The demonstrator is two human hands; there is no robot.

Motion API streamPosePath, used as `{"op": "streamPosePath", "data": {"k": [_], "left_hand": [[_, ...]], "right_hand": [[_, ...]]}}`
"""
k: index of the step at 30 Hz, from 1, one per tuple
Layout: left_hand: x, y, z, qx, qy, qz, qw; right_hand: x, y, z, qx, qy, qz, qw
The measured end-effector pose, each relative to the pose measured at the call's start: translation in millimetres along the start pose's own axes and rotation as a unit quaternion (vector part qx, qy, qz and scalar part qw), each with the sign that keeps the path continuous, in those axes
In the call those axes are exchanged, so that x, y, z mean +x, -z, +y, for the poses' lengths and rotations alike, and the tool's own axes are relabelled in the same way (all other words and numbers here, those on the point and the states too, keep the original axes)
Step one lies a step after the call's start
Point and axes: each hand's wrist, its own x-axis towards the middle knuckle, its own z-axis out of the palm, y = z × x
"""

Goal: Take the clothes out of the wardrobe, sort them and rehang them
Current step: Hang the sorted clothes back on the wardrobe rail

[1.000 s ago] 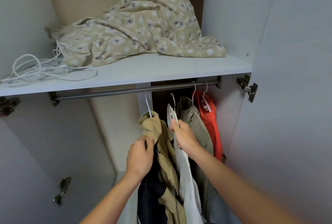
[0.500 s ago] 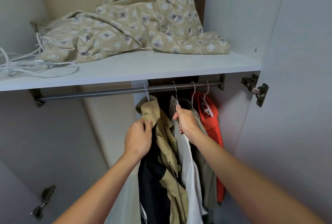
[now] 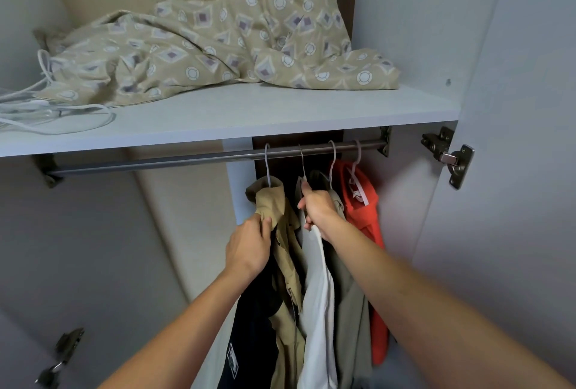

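Several garments hang on white wire hangers from the metal rail [image 3: 156, 164] under the shelf. My left hand [image 3: 249, 246] grips the collar of a tan jacket [image 3: 282, 232], whose hanger hook is over the rail; a dark navy garment [image 3: 252, 335] hangs below that hand. My right hand [image 3: 318, 206] holds the hanger of a white garment [image 3: 318, 301], its hook at the rail. Further right hang an olive-grey garment [image 3: 352, 326] and an orange-red one [image 3: 366, 217].
A crumpled beige patterned cloth [image 3: 218, 36] and white hangers or cords [image 3: 46, 111] lie on the shelf [image 3: 249, 114] above. The open wardrobe door [image 3: 514, 170] with its hinge [image 3: 448, 154] stands at the right. The left half of the rail is bare.
Both hands rose with the tan jacket and the white garment; their hanger hooks, below the rail a second ago, now sit on it. The view shifted left and closer.
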Motion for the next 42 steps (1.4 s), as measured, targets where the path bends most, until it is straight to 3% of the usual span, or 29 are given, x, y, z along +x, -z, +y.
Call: {"op": "streamPosePath", "data": {"k": [12,20,24,31,42], "left_hand": [[-4.5,-20.1,31.2,0.021,-0.015,-0.035,0.999],[-8.2,-6.6,38.8,0.066,-0.044,-0.116,0.990],[-18.1,20.7,41.4,0.089,-0.030,-0.136,0.986],[-59.7,92.4,16.6,0.087,-0.021,-0.118,0.989],[-161.7,236.6,-78.7,0.255,-0.001,-0.021,0.967]], "right_hand": [[8.0,17.8,9.9,-0.013,0.004,0.023,1.000],[-27.6,28.9,18.1,-0.232,0.140,0.055,0.961],[-61.3,29.9,19.0,-0.329,0.193,0.061,0.922],[-138.6,21.4,3.5,-0.427,0.213,0.051,0.877],[-248.8,-95.7,-21.9,-0.427,0.329,-0.069,0.839]]}}
